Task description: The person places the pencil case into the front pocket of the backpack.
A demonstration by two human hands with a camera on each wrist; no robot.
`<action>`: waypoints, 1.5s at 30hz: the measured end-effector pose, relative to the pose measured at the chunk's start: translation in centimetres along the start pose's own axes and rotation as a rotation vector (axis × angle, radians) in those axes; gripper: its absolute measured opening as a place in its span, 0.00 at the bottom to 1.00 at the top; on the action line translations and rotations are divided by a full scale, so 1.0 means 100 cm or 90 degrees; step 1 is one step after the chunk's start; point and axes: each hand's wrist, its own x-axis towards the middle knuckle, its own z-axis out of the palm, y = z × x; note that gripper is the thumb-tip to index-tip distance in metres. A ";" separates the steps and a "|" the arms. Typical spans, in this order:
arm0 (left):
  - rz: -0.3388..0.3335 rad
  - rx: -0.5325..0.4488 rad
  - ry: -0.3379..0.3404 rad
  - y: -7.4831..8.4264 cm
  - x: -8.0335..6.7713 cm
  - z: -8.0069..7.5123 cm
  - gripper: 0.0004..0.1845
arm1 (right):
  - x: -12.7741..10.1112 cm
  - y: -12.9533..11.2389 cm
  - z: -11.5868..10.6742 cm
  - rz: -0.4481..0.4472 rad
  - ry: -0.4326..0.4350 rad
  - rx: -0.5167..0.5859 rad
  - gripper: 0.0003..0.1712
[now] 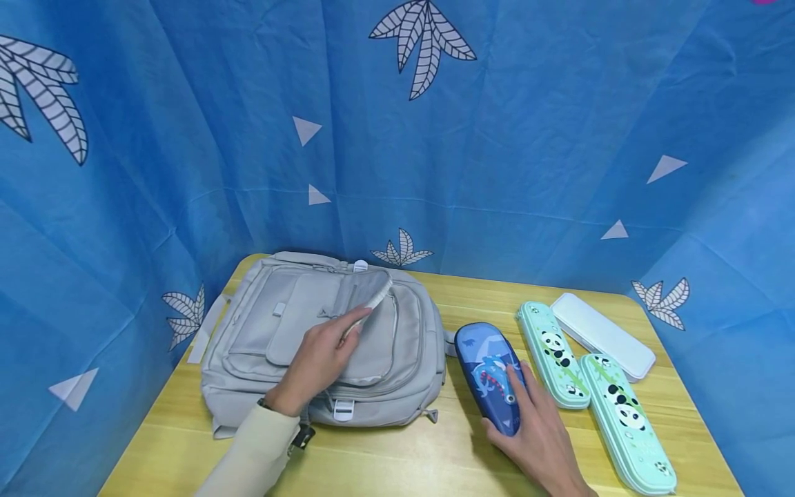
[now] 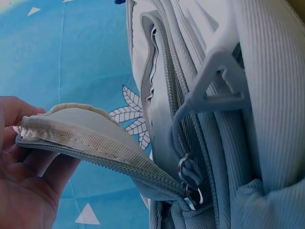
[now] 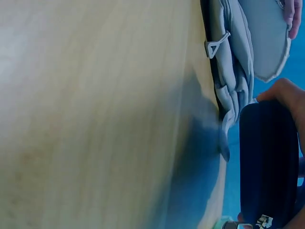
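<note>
Nearest me, the right hand (image 1: pixel 539 431) curls around the dark blue dinosaur pencil case (image 1: pixel 491 376) on the counter (image 1: pixel 397 462), while the left hand (image 1: pixel 319 359) pinches up the grey backpack's (image 1: pixel 323 338) unzipped flap (image 1: pixel 366 293), apparently baring the pocket.

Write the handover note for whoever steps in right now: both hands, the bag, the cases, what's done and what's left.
Left hand: pinches the grey backpack's unzipped flap and holds it lifted open.
Right hand: grip around the dark blue dinosaur pencil case, which lies on the wooden table beside the backpack.
Two green panda pencil cases and a white case lie to the right, untouched.
Done: compartment opened, blue case grasped.
Left: judging by the open flap, probably the blue case goes in; no case is inside yet, as far as can be seen.
</note>
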 end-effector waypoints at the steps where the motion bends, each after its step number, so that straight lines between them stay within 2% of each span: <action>1: 0.002 0.001 0.005 0.000 0.000 0.000 0.20 | 0.001 -0.001 0.000 -0.007 0.003 -0.001 0.61; 6: 0.001 0.003 0.033 -0.002 -0.001 -0.004 0.20 | 0.007 -0.004 0.000 -0.041 0.009 0.002 0.61; 12: -0.012 -0.008 0.063 -0.004 -0.001 -0.008 0.21 | 0.015 -0.008 -0.005 -0.035 -0.023 0.011 0.60; 21: -0.074 -0.075 0.067 -0.005 0.000 -0.017 0.20 | 0.025 -0.014 -0.009 -0.061 -0.022 0.016 0.61; 29: -0.123 -0.140 0.055 -0.006 -0.001 -0.024 0.19 | 0.034 -0.022 -0.008 -0.072 -0.050 0.029 0.60; 45: -0.121 -0.150 0.070 -0.009 -0.001 -0.029 0.18 | 0.056 -0.042 -0.003 -0.131 -0.081 0.039 0.59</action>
